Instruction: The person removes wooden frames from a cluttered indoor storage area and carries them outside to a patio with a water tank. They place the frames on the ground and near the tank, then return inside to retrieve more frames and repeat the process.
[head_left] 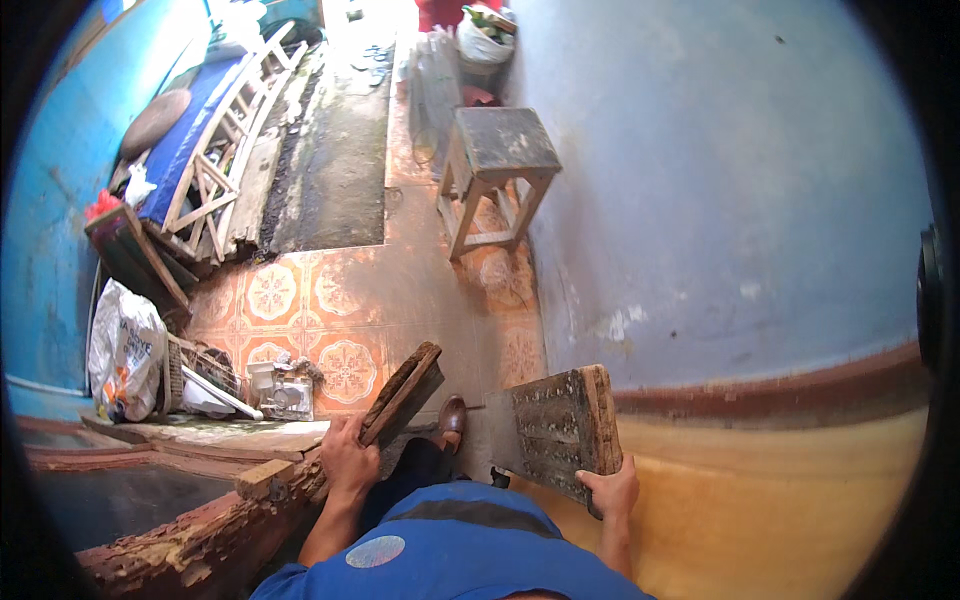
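Note:
My left hand (350,458) is closed around the near end of a short, weathered wooden plank (404,394). The plank tilts up and away from me toward the middle of the view. On the right, my right hand (612,488) grips the lower corner of a wider, worn wooden board (553,430) with a dark, flaking face and a rough, split edge. The two pieces are apart, on either side of my shoe (453,420). Close to my left forearm runs a rotten, pitted wooden beam (190,545) with a small wood block (264,480) on it.
A wooden stool (505,145) stands ahead beside the blue-grey wall (700,200). Along the left lie a wooden ladder-like frame (235,130), a white printed bag (127,345) and a wire basket (205,372). Patterned orange tiles (350,365) cover the floor by a rough concrete strip (340,170).

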